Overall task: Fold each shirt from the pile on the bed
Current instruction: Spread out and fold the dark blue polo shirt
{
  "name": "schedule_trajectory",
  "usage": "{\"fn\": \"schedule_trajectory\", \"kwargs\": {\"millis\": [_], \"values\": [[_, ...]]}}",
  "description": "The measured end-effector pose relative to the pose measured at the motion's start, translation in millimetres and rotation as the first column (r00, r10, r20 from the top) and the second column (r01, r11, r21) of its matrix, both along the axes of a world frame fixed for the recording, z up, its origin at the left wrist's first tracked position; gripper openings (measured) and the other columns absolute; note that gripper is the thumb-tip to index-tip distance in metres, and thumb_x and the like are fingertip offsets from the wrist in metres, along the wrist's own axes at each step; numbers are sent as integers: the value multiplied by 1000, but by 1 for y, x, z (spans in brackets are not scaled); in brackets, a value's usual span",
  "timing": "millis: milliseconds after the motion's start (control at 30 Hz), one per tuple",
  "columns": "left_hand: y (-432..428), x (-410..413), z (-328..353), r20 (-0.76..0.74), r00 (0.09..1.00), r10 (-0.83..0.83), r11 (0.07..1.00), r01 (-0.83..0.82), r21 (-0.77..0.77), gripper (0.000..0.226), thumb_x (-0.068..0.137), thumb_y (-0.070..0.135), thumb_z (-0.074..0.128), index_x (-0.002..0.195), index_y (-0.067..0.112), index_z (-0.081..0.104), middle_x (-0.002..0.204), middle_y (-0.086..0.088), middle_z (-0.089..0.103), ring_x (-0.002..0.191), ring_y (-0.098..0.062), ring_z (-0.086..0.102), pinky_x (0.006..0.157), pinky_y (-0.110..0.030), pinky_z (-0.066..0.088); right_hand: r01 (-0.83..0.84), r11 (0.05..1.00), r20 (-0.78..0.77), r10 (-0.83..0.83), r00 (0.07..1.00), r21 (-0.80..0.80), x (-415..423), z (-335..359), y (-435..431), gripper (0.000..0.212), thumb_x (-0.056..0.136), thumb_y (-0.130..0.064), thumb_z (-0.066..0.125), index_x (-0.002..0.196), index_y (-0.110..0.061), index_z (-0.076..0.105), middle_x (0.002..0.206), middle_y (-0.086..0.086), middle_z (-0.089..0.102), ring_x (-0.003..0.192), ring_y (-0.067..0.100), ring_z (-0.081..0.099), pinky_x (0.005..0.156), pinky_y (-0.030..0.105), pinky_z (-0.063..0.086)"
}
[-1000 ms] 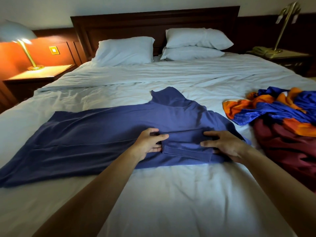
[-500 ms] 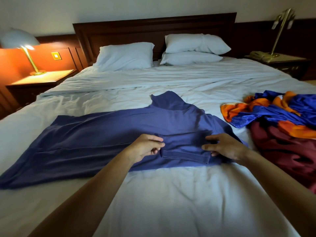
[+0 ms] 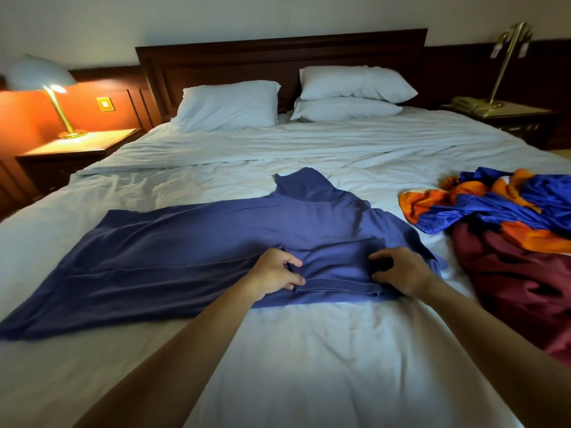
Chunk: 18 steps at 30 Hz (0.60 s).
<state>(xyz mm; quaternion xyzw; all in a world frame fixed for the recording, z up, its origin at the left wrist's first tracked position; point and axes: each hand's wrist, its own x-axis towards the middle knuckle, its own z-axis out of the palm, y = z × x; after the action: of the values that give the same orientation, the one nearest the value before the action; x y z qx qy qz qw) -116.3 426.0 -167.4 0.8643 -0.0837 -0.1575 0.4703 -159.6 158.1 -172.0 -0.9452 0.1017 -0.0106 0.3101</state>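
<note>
Reaches both bare forearms up from the bottom edge toward mid-frame. Holds left hand (image 3: 275, 274) just left of centre, right hand (image 3: 401, 271) just right of it, level, knuckles up. Curls fingers and thumbs of both, pinching the blue shirt (image 3: 185, 257).

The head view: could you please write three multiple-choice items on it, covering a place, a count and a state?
1. Where does the pile of unfolded clothes lie? A) on the floor B) right of the blue shirt C) on a chair
2. How many white pillows are by the headboard? A) one B) five C) three
3. What are the left hand and right hand doing? A) both grip the blue shirt's near edge B) both are raised in the air C) each holds a pillow

1 B: it lies past the shirt's right end. 2 C: one left, two stacked right. 3 A: curled fingers of both pinch the fabric.
</note>
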Motion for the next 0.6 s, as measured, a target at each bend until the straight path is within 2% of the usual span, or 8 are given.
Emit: {"fn": "schedule_trajectory", "kwargs": {"millis": [100,167,267,333,400,467,533,600], "values": [[10,-3,-4,229,964,-132,967,74,245,47,82,24,82,126,15,69,122,0,43,116,-16,52,96,-12,35,-53,953,-29,47,998,-299,-2,5,13,52,79,-24,74,130,-25,63,139,10,54,126,28,51,104,33,40],[27,-6,-4,242,949,-205,948,131,290,51,86,36,77,133,24,63,137,1,37,134,-14,40,106,-14,24,-47,919,22,60,998,-391,-7,14,31,53,85,-35,69,136,-32,56,152,6,36,135,31,38,109,41,35],[76,-10,4,147,947,-286,885,203,419,64,89,40,72,147,33,47,155,6,33,142,-11,34,111,-18,24,-273,913,32,296,955,-305,-13,21,55,53,91,-37,65,141,-27,52,157,1,34,140,24,37,113,34,31],[120,-16,14,25,950,-311,813,252,525,68,87,39,69,150,40,41,159,9,32,144,-11,33,116,-24,24,-464,875,-154,443,883,-139,-18,19,69,60,93,-37,64,148,-23,43,157,-1,36,142,16,37,113,22,28],[165,-24,26,-105,942,-318,723,312,616,68,91,31,64,152,43,35,163,8,27,147,-14,29,120,-30,21,-523,848,-281,483,829,-83,-19,14,75,66,95,-35,63,153,-22,34,158,-3,33,143,13,34,110,16,26],[205,-32,36,-193,933,-303,600,344,723,75,93,25,62,155,44,25,165,7,20,148,-18,26,120,-33,21,-532,842,-298,487,821,-90,-16,12,75,67,96,-28,62,154,-20,30,158,-2,33,141,12,36,104,9,25],[240,-39,42,-240,931,-275,471,348,810,86,92,19,63,156,46,13,167,6,13,147,-20,28,117,-32,26,-573,800,-332,498,801,-181,-13,16,72,69,96,-16,60,155,-17,25,157,0,32,142,14,36,99,4,21],[274,-40,40,-252,935,-249,380,334,863,92,93,16,61,156,46,2,168,2,7,144,-23,34,114,-31,33,-610,733,-367,501,784,-302,-10,20,67,70,96,-9,55,156,-21,19,161,2,26,145,16,31,102,6,18]]}}
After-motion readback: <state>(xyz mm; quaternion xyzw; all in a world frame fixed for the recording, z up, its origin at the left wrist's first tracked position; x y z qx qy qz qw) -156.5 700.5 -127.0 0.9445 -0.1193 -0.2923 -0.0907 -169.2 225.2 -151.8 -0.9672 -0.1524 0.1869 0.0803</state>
